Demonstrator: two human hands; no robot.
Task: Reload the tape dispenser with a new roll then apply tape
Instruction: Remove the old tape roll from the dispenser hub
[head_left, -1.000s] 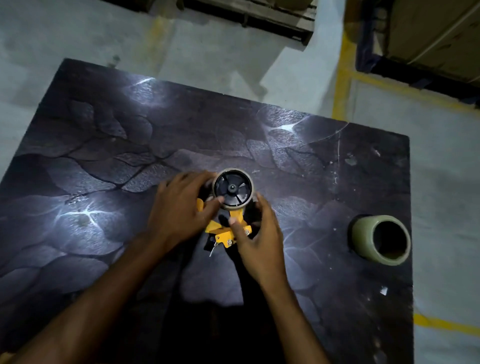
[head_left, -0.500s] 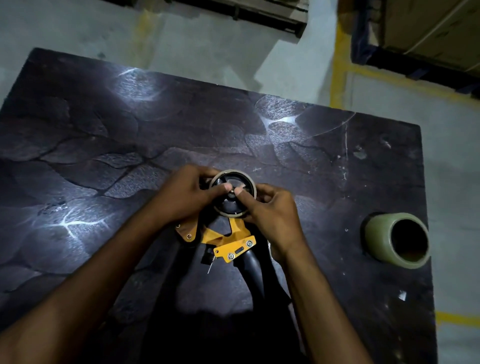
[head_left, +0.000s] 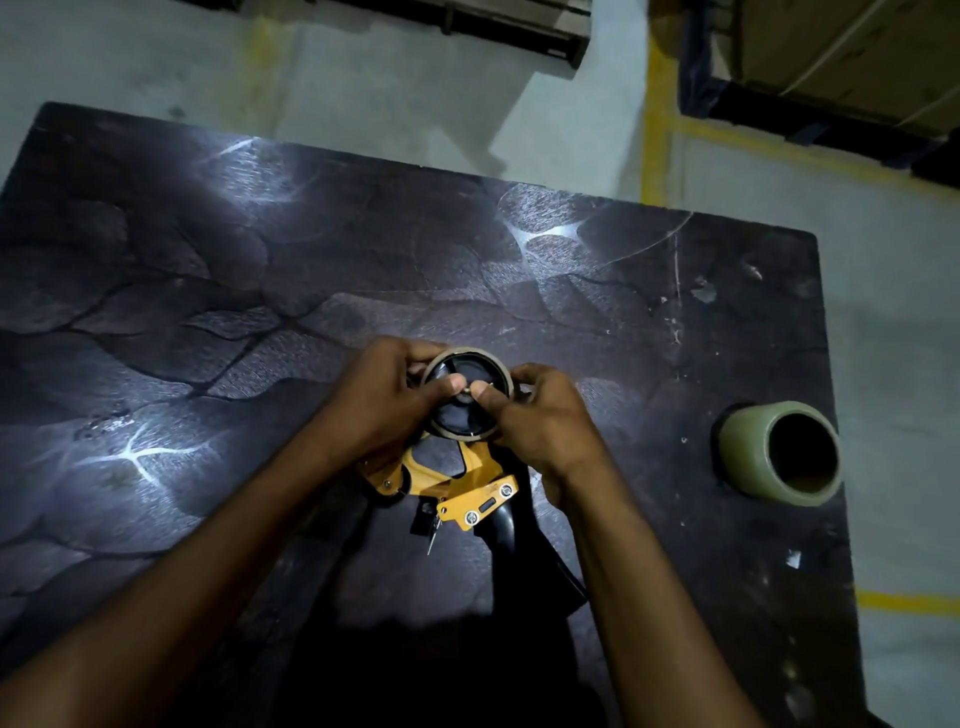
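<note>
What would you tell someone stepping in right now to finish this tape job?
Left hand and right hand: both pinching at the hub of the near-empty core on the yellow tape dispenser, which lies on the dark table.
New roll of tape: on its side at the table's right edge, untouched.
Done: nothing visibly completed.
Left: free the old core, fit the new roll, thread it, apply tape.
</note>
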